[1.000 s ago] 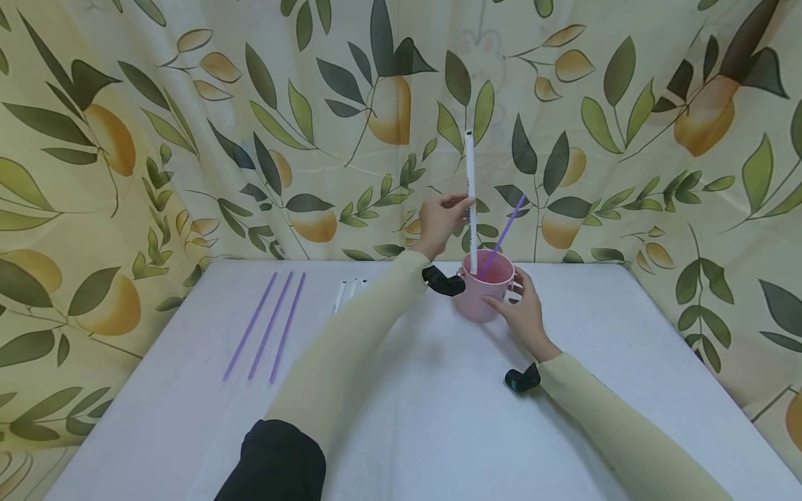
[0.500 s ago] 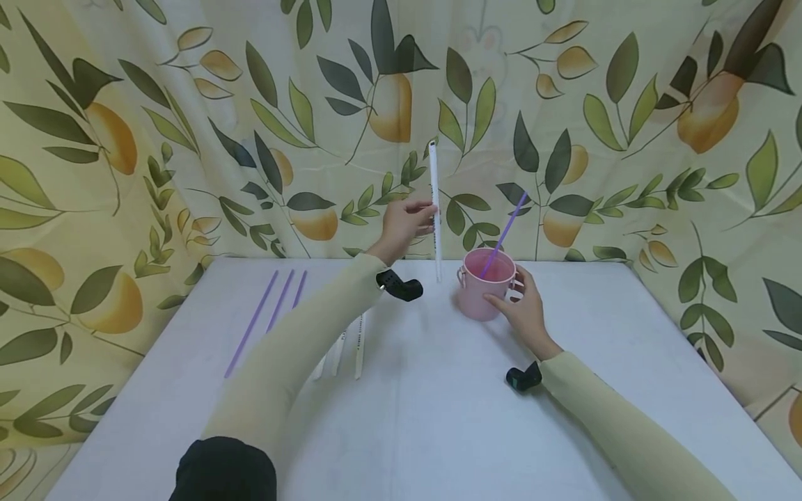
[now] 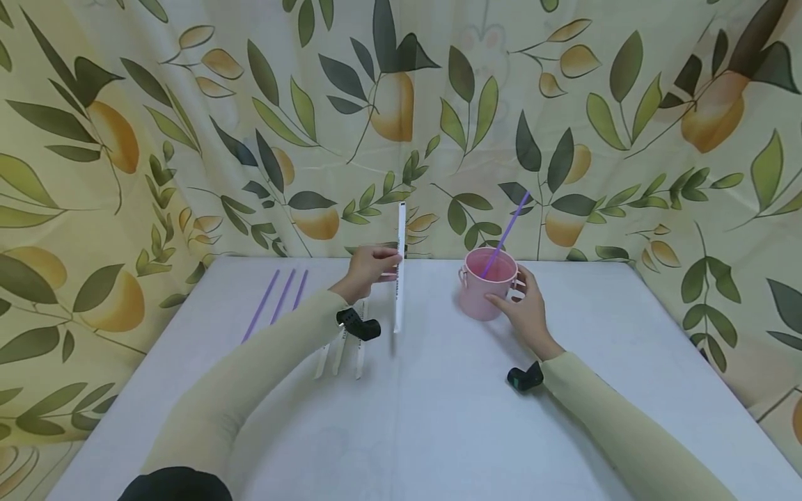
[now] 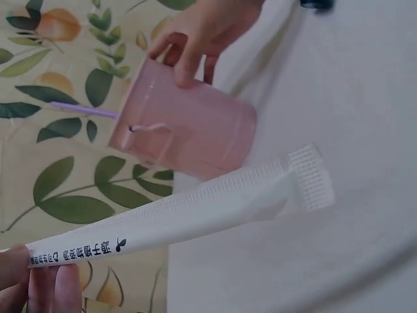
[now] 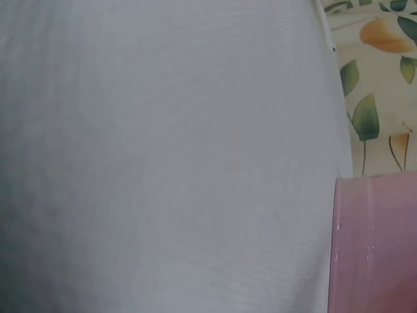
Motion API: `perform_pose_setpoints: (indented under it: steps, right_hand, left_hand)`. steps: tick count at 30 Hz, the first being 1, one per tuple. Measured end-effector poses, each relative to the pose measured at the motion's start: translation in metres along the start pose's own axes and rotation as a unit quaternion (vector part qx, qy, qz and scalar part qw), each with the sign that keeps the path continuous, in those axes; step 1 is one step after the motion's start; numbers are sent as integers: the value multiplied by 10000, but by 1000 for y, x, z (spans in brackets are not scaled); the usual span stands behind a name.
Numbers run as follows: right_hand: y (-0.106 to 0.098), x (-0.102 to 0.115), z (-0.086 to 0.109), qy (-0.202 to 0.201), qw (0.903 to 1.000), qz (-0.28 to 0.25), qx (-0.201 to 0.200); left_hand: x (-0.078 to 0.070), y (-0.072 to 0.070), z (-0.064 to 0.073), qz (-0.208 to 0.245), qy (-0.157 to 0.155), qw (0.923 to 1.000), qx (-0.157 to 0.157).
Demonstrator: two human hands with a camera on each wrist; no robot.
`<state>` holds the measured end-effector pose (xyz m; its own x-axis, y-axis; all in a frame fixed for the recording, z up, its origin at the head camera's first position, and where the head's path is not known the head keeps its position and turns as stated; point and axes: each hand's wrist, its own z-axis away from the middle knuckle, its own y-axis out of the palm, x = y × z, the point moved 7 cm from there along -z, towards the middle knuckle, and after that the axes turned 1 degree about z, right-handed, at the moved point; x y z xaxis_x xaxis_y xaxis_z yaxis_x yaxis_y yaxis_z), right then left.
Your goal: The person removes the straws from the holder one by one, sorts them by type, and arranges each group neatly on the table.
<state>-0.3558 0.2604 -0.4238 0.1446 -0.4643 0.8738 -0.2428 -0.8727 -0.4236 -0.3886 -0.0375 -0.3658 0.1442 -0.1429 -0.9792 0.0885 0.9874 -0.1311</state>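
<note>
My left hand (image 3: 368, 270) pinches a white paper-wrapped straw (image 3: 399, 299) near its middle, holding it upright over the table, left of the pink bucket. Dark printed characters run along the wrapper (image 4: 176, 222) in the left wrist view, and its crimped end points away from the fingers. The small pink bucket (image 3: 479, 300) stands at the table's back, with my right hand (image 3: 528, 313) gripping its right side, thumb on the front wall. One thin purple straw (image 3: 515, 217) leans out of the bucket to the right. Only the bucket's wall (image 5: 378, 241) shows in the right wrist view.
Several white wrapped straws (image 3: 360, 360) lie behind the left forearm, partly hidden. Farther left are three purple straws (image 3: 260, 306), also partly covered by the sleeve. A fruit-patterned curtain (image 3: 564, 104) hangs right behind the white table (image 3: 451, 417).
My left hand has carried the wrapped straw up out of the bucket, then left and down toward the other white straws. My right hand and the bucket have stayed in place.
</note>
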Motion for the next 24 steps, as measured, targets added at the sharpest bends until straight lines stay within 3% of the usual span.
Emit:
perform_pose_setpoints:
  steps: [13, 24]
  right_hand:
    - [0, 0, 0, -48, 10000, 21, -17]
    - [0, 1, 0, -56, 10000, 46, 4]
  left_hand:
    - [67, -16, 13, -782, -505, 9956, -135]
    - [95, -24, 14, -1212, -805, 9891, -221]
